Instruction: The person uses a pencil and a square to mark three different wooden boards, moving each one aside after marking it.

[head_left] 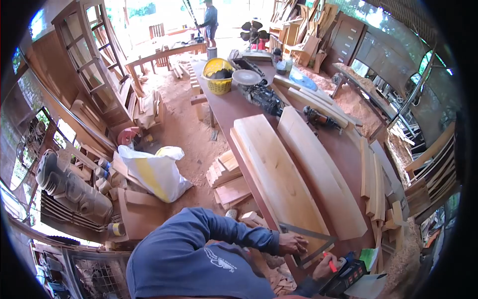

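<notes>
Brown table (231,107) — boards (285,172), tools (269,99), yellow basket (217,85)

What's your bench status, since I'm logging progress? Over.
Left hand on metal square, across near end of wooden board. Right hand gripping red marker. Black-and-red case close beside.

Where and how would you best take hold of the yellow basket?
Probably by the rim of the yellow basket, from the aisle side: it stands upright and open-topped near that edge of the table, while a round disc crowds its opposite side.
</notes>
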Demonstrator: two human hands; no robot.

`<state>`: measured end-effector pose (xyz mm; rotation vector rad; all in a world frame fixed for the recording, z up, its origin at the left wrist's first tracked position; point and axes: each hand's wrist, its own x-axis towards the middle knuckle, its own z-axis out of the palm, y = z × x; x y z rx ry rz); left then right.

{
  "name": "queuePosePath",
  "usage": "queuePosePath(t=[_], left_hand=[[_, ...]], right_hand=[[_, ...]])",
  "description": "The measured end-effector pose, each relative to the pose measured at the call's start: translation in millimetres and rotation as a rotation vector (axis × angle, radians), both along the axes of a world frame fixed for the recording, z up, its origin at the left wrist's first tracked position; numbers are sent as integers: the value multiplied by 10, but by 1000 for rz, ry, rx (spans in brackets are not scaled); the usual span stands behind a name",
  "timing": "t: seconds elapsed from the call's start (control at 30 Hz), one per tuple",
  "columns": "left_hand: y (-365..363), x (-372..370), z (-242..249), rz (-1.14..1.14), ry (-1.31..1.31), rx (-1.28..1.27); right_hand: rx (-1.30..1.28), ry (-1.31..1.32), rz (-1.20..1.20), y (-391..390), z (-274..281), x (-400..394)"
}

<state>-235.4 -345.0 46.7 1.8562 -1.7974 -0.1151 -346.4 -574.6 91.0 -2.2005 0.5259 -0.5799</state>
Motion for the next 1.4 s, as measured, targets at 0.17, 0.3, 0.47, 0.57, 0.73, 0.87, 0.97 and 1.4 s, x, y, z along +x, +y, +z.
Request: queuePosePath(t=[0.17,0.3,0.47,0.57,0.73,0.87,0.97,1.4], left_hand=[[-25,-102,21,19,25,-6],[-33,-73,-50,6,13,-16],[-25,-102,-60,26,25,-48],[-35,-88,-124,42,7,-56],[-62,-121,-253,24,-12,-102],[-112,-73,-288,38,-62,-184],[-116,-85,-321,49,-39,-219],[402,-273,-56,213,-111,-270]], right_hand=[[-41,-15,26,107,25,-207],[128,25,-24,94,-38,-165],[64,8,-47,111,67,52],[-450,-109,22,120,26,-67],[311,332,109,199,-91,-816],[382,97,55,45,257,-957],[267,-21,0,292,745,-896],[180,-111,-251,1394,468,-910]])
